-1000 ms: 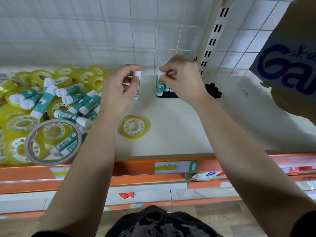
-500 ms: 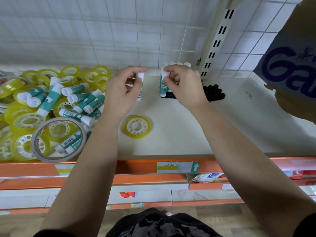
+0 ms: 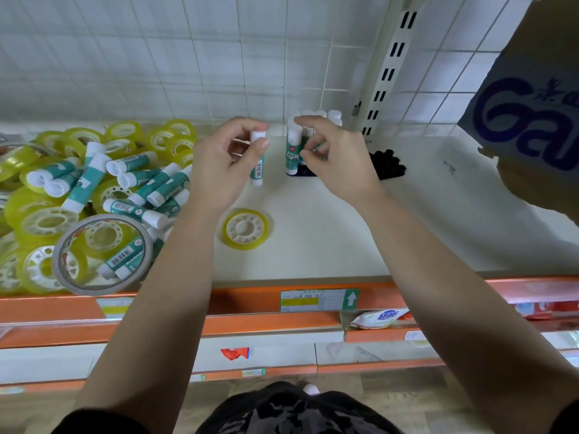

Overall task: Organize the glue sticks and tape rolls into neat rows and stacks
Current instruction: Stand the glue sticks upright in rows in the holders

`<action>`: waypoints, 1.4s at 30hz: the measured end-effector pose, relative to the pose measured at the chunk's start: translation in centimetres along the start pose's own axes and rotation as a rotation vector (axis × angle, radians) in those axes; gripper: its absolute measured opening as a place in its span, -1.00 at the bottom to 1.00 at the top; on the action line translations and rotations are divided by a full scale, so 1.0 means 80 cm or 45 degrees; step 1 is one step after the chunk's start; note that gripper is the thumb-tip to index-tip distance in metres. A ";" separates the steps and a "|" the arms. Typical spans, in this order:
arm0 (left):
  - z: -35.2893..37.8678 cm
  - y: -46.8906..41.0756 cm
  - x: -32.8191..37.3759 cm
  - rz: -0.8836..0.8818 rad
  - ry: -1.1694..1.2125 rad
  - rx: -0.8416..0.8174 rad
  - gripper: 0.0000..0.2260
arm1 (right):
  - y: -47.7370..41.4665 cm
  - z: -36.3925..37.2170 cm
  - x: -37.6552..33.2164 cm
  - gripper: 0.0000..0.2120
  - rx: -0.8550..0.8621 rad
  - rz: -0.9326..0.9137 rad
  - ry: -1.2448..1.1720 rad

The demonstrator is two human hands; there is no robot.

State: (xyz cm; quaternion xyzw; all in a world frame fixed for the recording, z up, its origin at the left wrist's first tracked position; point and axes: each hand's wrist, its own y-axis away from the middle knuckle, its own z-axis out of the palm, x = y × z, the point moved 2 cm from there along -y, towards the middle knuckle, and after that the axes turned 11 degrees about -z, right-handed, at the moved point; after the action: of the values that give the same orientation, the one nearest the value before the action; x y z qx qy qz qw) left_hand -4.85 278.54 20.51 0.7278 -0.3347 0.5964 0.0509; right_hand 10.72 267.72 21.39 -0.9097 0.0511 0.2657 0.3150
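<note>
My left hand (image 3: 219, 164) holds one green-and-white glue stick (image 3: 257, 164) upright above the white shelf (image 3: 329, 233). My right hand (image 3: 335, 158) pinches the cap of another upright glue stick (image 3: 293, 151), which stands at the front of a row of standing glue sticks (image 3: 319, 115) near the back wall. A heap of loose glue sticks (image 3: 138, 183) lies on yellow tape rolls (image 3: 40, 214) at the left. One yellow tape roll (image 3: 246, 228) lies flat alone below my left hand. A large grey-rimmed tape roll (image 3: 101, 253) leans on the heap's front.
A black clump of small items (image 3: 387, 164) sits right of the standing row. A slotted upright post (image 3: 387, 64) rises at the back. A printed bag (image 3: 532, 114) hangs at the right. The orange shelf edge (image 3: 250, 300) carries a price label (image 3: 319, 299).
The view has shifted slightly. My right hand has lowered its glue stick onto the shelf beside the standing row and loosened its fingers. My left hand keeps its stick in place.
</note>
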 end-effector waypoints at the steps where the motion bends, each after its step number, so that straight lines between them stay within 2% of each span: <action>1: 0.001 -0.002 0.002 0.011 0.000 -0.018 -0.88 | 0.002 -0.003 0.002 -0.54 -0.009 0.006 -0.001; 6: 0.007 -0.011 0.024 0.015 0.065 -0.037 -0.76 | 0.007 -0.025 0.017 -0.63 0.020 0.026 0.074; 13: 0.028 -0.016 0.043 0.013 0.010 -0.142 -0.87 | 0.018 -0.047 0.034 -0.69 0.141 0.027 0.157; 17: 0.038 -0.017 0.048 0.008 -0.037 -0.140 -0.76 | 0.024 -0.049 0.039 -0.71 0.194 0.005 0.132; 19: 0.042 -0.018 0.050 0.019 -0.053 -0.139 -0.77 | 0.026 -0.048 0.041 -0.71 0.202 0.001 0.116; 22: 0.045 -0.022 0.052 0.049 -0.119 -0.138 -0.83 | 0.031 -0.045 0.046 -0.69 0.187 0.029 0.110; 30: 0.050 -0.026 0.052 -0.052 -0.139 -0.147 -0.81 | 0.042 -0.038 0.058 -0.76 0.061 0.107 0.126; 36: 0.053 -0.028 0.052 -0.073 -0.155 -0.197 -0.83 | 0.043 -0.037 0.060 -0.77 0.064 0.126 0.112; 42: 0.050 -0.032 0.047 -0.095 -0.165 -0.107 -0.83 | 0.044 -0.036 0.061 -0.75 0.057 0.141 0.121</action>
State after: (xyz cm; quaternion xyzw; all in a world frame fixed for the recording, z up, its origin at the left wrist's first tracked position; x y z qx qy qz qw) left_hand 0.16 277.01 23.57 0.7742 -0.3347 0.5310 0.0817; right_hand 15.27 263.57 18.85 -0.9099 0.1222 0.2378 0.3172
